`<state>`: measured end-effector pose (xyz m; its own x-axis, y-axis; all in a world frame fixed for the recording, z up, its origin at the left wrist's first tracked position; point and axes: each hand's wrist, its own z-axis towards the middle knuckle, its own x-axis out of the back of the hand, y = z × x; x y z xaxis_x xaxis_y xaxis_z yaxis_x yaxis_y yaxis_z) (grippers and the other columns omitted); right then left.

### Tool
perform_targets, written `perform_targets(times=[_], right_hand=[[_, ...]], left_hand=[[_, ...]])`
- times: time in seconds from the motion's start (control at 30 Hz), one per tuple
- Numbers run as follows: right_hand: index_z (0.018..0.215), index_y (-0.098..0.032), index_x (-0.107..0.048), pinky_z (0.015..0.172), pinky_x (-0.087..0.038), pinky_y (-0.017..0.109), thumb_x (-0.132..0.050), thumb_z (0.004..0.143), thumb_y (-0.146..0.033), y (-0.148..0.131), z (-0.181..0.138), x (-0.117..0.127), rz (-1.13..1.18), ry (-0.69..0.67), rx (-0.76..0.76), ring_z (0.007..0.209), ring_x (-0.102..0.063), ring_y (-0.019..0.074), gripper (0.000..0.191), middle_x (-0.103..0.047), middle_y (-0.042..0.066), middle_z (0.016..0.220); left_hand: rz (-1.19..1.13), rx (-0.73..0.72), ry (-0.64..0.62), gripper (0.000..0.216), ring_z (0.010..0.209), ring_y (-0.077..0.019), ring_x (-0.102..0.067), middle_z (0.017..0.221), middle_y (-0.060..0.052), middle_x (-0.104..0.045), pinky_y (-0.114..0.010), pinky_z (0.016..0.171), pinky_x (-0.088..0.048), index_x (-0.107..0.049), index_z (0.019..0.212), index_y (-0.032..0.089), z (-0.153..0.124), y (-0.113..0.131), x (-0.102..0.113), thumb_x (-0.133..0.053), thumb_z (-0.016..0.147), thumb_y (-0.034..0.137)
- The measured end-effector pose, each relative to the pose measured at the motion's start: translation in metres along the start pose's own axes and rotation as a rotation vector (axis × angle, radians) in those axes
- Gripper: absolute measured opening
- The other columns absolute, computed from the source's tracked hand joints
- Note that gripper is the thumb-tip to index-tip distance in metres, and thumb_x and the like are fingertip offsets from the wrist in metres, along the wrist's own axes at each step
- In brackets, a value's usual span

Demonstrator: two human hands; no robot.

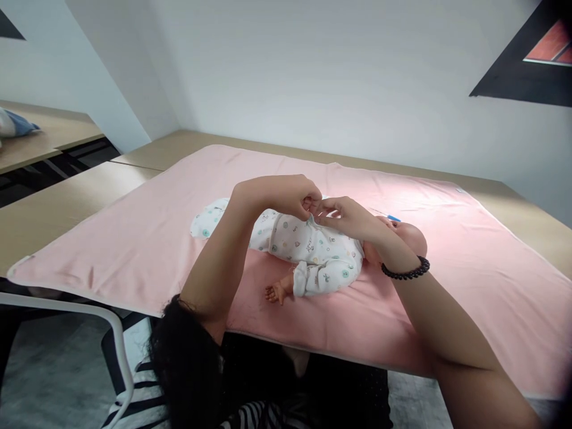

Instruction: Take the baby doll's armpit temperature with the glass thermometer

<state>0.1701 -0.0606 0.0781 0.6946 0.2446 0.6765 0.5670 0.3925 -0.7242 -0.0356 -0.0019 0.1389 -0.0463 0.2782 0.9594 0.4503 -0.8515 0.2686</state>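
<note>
A baby doll (413, 235) lies on a pink blanket (469, 268), dressed in a white printed onesie (313, 253). Its head points right and one small arm (277, 291) sticks out toward me. My left hand (286, 195) is curled above the doll's middle, fingers pinching the onesie fabric. My right hand (346, 215), with a black bead bracelet (406, 269) on the wrist, meets it from the right and pinches the same fabric edge. The doll's far side is hidden behind my hands.
The blanket covers a wooden table (67, 202) set against a white wall. A small blue item (393, 218) lies by the doll's head. A white chair frame (111, 333) stands at lower left. Another table (44, 140) is at far left.
</note>
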Motion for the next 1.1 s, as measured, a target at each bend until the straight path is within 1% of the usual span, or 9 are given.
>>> perform_targets(times=[0.1, 0.27, 0.33, 0.5, 0.67, 0.8, 0.87, 0.97, 1.1], right_hand=[[0.092, -0.019, -0.072, 0.085, -0.044, 0.033, -0.06, 0.09, -0.036, -0.002, 0.001, -0.003, -0.038, 0.023, -0.021, 0.09, -0.063, 0.0166, 0.021, -0.072, 0.003, 0.097], [0.085, -0.019, -0.07, 0.076, -0.041, 0.031, -0.062, 0.087, -0.031, -0.007, 0.001, -0.01, -0.113, 0.133, -0.069, 0.083, -0.058, 0.0158, 0.015, -0.071, 0.001, 0.091], [0.085, -0.02, -0.07, 0.076, -0.041, 0.032, -0.06, 0.086, -0.03, -0.008, 0.003, -0.013, -0.119, 0.152, -0.081, 0.083, -0.058, 0.0163, 0.014, -0.071, 0.001, 0.09], [0.084, -0.022, -0.07, 0.077, -0.044, 0.035, -0.062, 0.084, -0.035, -0.008, 0.005, -0.016, -0.11, 0.204, -0.129, 0.083, -0.06, 0.0203, 0.015, -0.071, 0.004, 0.089], [0.084, -0.023, -0.07, 0.078, -0.045, 0.038, -0.062, 0.083, -0.037, -0.009, 0.006, -0.017, -0.088, 0.227, -0.149, 0.085, -0.06, 0.0232, 0.016, -0.071, 0.005, 0.088], [0.083, -0.023, -0.068, 0.079, -0.046, 0.038, -0.063, 0.082, -0.038, -0.008, 0.006, -0.018, -0.051, 0.228, -0.166, 0.086, -0.061, 0.0232, 0.016, -0.07, 0.004, 0.087], [0.081, -0.023, -0.066, 0.072, -0.046, 0.037, -0.062, 0.083, -0.039, -0.007, 0.005, -0.018, -0.028, 0.219, -0.188, 0.08, -0.061, 0.0223, 0.017, -0.068, 0.004, 0.082], [0.077, -0.023, -0.064, 0.062, -0.042, 0.035, -0.061, 0.084, -0.043, -0.005, 0.004, -0.017, 0.009, 0.19, -0.228, 0.068, -0.057, 0.0206, 0.021, -0.062, 0.003, 0.07], [0.073, -0.022, -0.063, 0.057, -0.037, 0.034, -0.061, 0.085, -0.049, -0.002, 0.003, -0.016, 0.062, 0.137, -0.258, 0.06, -0.053, 0.0198, 0.029, -0.053, 0.003, 0.059]], left_hand=[[-0.025, 0.006, 0.019, 0.004, 0.061, -0.0132, -0.046, 0.072, -0.001, -0.059, -0.028, 0.06, -0.029, -0.062, 0.077, 0.02, 0.001, -0.001, -0.002, -0.062, 0.074, 0.023], [-0.021, 0.048, 0.04, 0.004, 0.059, -0.0129, -0.043, 0.071, -0.001, -0.057, -0.028, 0.056, -0.026, -0.055, 0.071, 0.02, 0.001, -0.003, -0.004, -0.059, 0.07, 0.019], [-0.012, 0.075, 0.047, 0.004, 0.059, -0.013, -0.043, 0.07, -0.001, -0.057, -0.028, 0.056, -0.026, -0.055, 0.07, 0.02, 0.0, -0.003, -0.003, -0.059, 0.069, 0.019], [0.006, 0.125, 0.064, 0.003, 0.057, -0.0128, -0.04, 0.068, -0.002, -0.054, -0.029, 0.055, -0.025, -0.054, 0.068, 0.02, -0.002, -0.001, -0.001, -0.057, 0.067, 0.02], [0.038, 0.124, 0.085, 0.012, 0.054, -0.0112, -0.033, 0.063, 0.001, -0.046, -0.029, 0.054, -0.022, -0.047, 0.063, 0.02, -0.001, 0.002, -0.001, -0.058, 0.067, 0.019], [0.069, 0.104, 0.12, 0.019, 0.053, -0.0107, -0.028, 0.06, 0.001, -0.041, -0.029, 0.055, -0.021, -0.043, 0.06, 0.02, 0.003, 0.0, -0.005, -0.06, 0.067, 0.02], [0.077, 0.085, 0.133, 0.019, 0.054, -0.0113, -0.03, 0.06, 0.001, -0.042, -0.03, 0.055, -0.02, -0.042, 0.06, 0.02, 0.006, -0.001, -0.007, -0.06, 0.067, 0.021], [0.08, 0.083, 0.133, 0.019, 0.055, -0.0122, -0.033, 0.06, 0.0, -0.044, -0.03, 0.055, -0.02, -0.043, 0.06, 0.02, 0.008, 0.0, -0.009, -0.06, 0.069, 0.023], [0.071, 0.117, 0.095, 0.016, 0.056, -0.0126, -0.036, 0.061, 0.0, -0.046, -0.03, 0.055, -0.021, -0.047, 0.063, 0.02, 0.009, 0.005, -0.009, -0.062, 0.07, 0.022]])
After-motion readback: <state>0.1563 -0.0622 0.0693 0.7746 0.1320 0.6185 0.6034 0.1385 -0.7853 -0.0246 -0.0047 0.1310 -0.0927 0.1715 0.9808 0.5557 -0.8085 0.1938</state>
